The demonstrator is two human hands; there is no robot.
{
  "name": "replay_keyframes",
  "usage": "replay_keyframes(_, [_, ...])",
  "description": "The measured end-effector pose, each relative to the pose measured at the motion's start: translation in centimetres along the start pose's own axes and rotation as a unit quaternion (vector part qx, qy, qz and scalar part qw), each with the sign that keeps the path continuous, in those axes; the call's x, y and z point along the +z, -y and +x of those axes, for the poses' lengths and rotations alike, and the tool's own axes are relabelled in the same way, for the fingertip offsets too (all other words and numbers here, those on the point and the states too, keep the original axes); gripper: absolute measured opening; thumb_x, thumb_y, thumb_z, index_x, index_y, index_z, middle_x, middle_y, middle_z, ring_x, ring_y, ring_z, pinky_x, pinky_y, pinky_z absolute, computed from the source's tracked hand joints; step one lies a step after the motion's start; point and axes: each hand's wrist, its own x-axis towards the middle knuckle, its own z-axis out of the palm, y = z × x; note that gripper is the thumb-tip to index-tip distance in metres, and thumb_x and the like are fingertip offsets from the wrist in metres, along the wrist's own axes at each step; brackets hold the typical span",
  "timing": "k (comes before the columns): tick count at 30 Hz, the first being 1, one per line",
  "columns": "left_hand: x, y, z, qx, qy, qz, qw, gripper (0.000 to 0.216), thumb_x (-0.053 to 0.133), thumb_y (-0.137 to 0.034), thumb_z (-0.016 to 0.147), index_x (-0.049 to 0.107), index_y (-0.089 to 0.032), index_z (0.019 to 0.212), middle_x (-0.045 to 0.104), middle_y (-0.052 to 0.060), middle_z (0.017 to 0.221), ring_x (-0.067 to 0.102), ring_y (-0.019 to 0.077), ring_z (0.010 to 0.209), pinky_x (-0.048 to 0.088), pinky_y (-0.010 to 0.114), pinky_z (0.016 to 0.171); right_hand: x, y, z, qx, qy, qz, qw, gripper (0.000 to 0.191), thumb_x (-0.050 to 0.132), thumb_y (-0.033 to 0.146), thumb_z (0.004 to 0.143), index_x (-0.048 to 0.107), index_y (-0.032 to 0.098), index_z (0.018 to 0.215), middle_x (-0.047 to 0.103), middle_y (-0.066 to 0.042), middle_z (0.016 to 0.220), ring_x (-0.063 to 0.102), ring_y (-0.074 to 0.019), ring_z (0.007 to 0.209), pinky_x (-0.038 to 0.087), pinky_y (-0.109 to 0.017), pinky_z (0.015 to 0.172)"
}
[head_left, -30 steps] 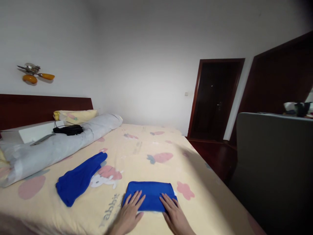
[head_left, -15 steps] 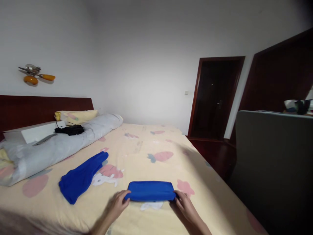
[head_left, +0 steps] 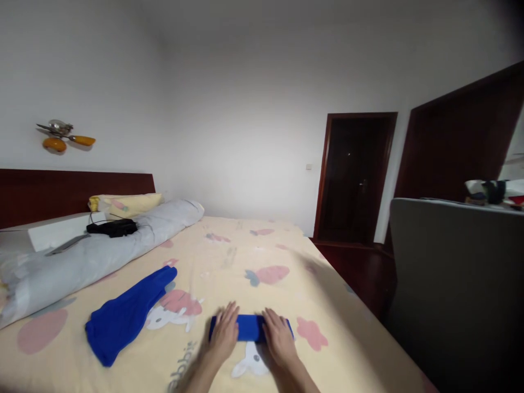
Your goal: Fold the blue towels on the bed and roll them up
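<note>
A blue cloth [head_left: 250, 328], folded into a narrow strip, lies on the bed in front of me. My left hand [head_left: 225, 331] rests flat over its left part, fingers stretched out. Over the right part lies my right hand [head_left: 279, 336], also flat with extended fingers. Both palms hide much of the cloth, leaving its middle and ends in sight. To the left, a second blue piece of fabric [head_left: 129, 316] is spread out at a slant, long and narrowing towards its far end; I cannot tell what garment it is.
The bed sheet [head_left: 229, 267] has rabbits and carrots on it. A rolled grey quilt [head_left: 164, 225], a black item with a cord [head_left: 114, 227], a white box [head_left: 61, 232] and a yellow pillow [head_left: 131, 204] lie near the headboard [head_left: 73, 191]. A grey panel [head_left: 450, 273] stands at the right.
Both hands have moved from pinching the cloth's ends to lying flat on top of it, closer together. The folded blue cloth looks narrower from front to back. The view has tilted slightly.
</note>
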Motion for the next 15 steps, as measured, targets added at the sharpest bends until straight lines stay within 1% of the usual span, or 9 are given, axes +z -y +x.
replay_keyframes(1, [0.3, -0.8, 0.1, 0.047, 0.019, 0.002, 0.999, 0.054, 0.032, -0.018, 0.094, 0.037, -0.019, 0.148, 0.033, 0.008, 0.154, 0.027, 0.0205, 0.143, 0.022, 0.044, 0.118, 0.5, 0.9, 0.0, -0.039, 0.025, 0.014, 0.999, 0.048, 0.03, 0.037, 0.099, 0.047, 0.022, 0.142, 0.043, -0.011, 0.147, 0.039, -0.0253, 0.137, 0.029, -0.046, 0.112])
replay_keyframes(2, [0.6, -1.3, 0.2, 0.077, 0.038, 0.001, 0.996, 0.054, 0.032, -0.024, 0.096, 0.033, -0.02, 0.15, 0.03, 0.007, 0.155, 0.025, 0.0209, 0.144, 0.022, 0.045, 0.118, 0.8, 1.5, 0.0, -0.067, 0.051, 0.024, 0.996, 0.051, 0.03, 0.044, 0.099, 0.041, 0.025, 0.145, 0.038, -0.01, 0.149, 0.034, -0.0255, 0.139, 0.028, -0.048, 0.112])
replay_keyframes(4, [0.8, -1.4, 0.0, 0.089, 0.074, 0.0, 0.993, 0.056, 0.034, -0.035, 0.098, 0.029, -0.022, 0.151, 0.028, 0.008, 0.156, 0.024, 0.0229, 0.144, 0.023, 0.047, 0.117, 1.1, 1.7, -0.2, -0.082, 0.095, 0.033, 0.992, 0.057, 0.032, 0.051, 0.098, 0.032, 0.027, 0.149, 0.031, -0.009, 0.153, 0.028, -0.0255, 0.142, 0.026, -0.049, 0.114])
replay_keyframes(6, [0.5, -0.4, -0.6, 0.078, 0.1, -0.001, 0.992, 0.061, 0.041, -0.042, 0.095, 0.026, -0.027, 0.152, 0.025, 0.007, 0.157, 0.024, 0.0245, 0.145, 0.022, 0.049, 0.117, 0.8, 0.5, -0.6, -0.069, 0.114, 0.031, 0.991, 0.061, 0.035, 0.055, 0.096, 0.029, 0.029, 0.151, 0.027, -0.008, 0.154, 0.024, -0.0255, 0.144, 0.022, -0.05, 0.115])
replay_keyframes(9, [-0.6, 2.6, -1.7, 0.047, 0.123, 0.006, 0.991, 0.07, 0.051, -0.043, 0.09, 0.021, -0.034, 0.153, 0.021, 0.003, 0.159, 0.019, 0.0246, 0.146, 0.017, 0.049, 0.118, -0.3, -2.7, -1.5, -0.02, 0.123, 0.022, 0.992, 0.067, 0.032, 0.061, 0.094, 0.028, 0.027, 0.151, 0.024, -0.006, 0.156, 0.02, -0.0256, 0.145, 0.017, -0.05, 0.116])
replay_keyframes(12, [-1.8, 5.4, -2.8, -0.009, 0.155, 0.016, 0.988, 0.069, 0.047, -0.043, 0.09, 0.018, -0.035, 0.153, 0.016, 0.001, 0.16, 0.014, 0.024, 0.147, 0.016, 0.049, 0.117, -1.1, -5.7, -2.3, 0.028, 0.136, 0.025, 0.99, 0.071, 0.029, 0.064, 0.092, 0.028, 0.025, 0.152, 0.021, -0.005, 0.156, 0.018, -0.0251, 0.146, 0.02, -0.048, 0.115])
replay_keyframes(15, [-2.6, 6.6, -3.4, -0.029, 0.179, 0.022, 0.983, 0.067, 0.04, -0.046, 0.093, 0.014, -0.034, 0.154, 0.012, 0.0, 0.16, 0.011, 0.0241, 0.148, 0.013, 0.052, 0.117, -1.4, -6.7, -2.7, 0.031, 0.141, 0.031, 0.989, 0.068, 0.03, 0.057, 0.093, 0.029, 0.023, 0.151, 0.023, -0.005, 0.156, 0.02, -0.0236, 0.145, 0.021, -0.046, 0.114])
